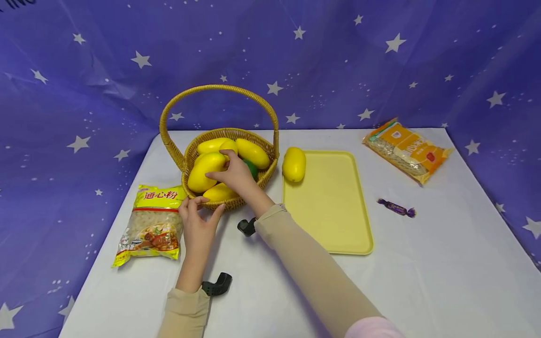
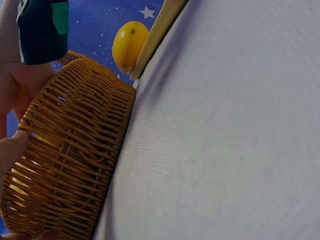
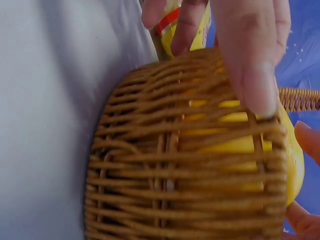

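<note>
A wicker basket [image 1: 228,205] with a tall handle holds several yellow mangoes [image 1: 252,153] and a green fruit [image 1: 250,169], partly hidden by my right hand. My right hand [image 1: 236,173] reaches in over the front rim and grips a mango [image 1: 204,172] at the left side, thumb and fingers spread across it. Low at the front rim, my left hand [image 1: 198,225] holds the basket, its thumb [image 2: 12,150] against the woven wall. Another mango [image 1: 294,164] lies on the left edge of a yellow tray [image 1: 327,211], right of the basket.
A bag of pasta [image 1: 154,223] lies left of the basket, close beside my left hand. Past the tray are an orange noodle packet [image 1: 406,150] at the back right and a purple wrapped candy [image 1: 396,207]. A starry purple cloth [image 1: 321,70] hangs behind the white table.
</note>
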`<state>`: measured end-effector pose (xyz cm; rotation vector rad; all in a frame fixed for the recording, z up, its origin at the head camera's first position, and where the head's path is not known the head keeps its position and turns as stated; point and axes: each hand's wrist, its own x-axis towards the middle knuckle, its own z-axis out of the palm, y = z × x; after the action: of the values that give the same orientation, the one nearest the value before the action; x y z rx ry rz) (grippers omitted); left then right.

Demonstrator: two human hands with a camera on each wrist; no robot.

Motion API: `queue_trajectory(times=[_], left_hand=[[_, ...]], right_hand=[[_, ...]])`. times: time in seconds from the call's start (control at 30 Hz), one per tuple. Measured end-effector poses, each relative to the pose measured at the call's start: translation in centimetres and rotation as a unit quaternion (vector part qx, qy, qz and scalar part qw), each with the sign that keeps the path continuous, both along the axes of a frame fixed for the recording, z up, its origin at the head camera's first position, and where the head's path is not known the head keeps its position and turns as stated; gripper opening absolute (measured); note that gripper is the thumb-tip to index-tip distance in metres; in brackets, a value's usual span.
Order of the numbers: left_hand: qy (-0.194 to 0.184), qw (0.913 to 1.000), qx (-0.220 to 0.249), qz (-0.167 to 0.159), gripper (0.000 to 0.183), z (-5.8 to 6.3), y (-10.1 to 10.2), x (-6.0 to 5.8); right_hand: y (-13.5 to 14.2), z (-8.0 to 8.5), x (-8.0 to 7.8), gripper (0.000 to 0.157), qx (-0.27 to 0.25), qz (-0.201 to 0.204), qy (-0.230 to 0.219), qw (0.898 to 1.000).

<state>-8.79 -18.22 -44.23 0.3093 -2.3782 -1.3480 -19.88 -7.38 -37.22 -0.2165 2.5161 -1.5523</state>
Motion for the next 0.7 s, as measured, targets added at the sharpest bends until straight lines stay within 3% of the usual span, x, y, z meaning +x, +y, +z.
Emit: queue_trajectory(times=[0.7], left_hand=[[0.007,0.9999,-0.007,-0.002,0.042,0.0,0.1,0.0]], right_hand=[[-2.3,-0.1,0.9,0.074,0.045,-0.007,0.087,0.995]])
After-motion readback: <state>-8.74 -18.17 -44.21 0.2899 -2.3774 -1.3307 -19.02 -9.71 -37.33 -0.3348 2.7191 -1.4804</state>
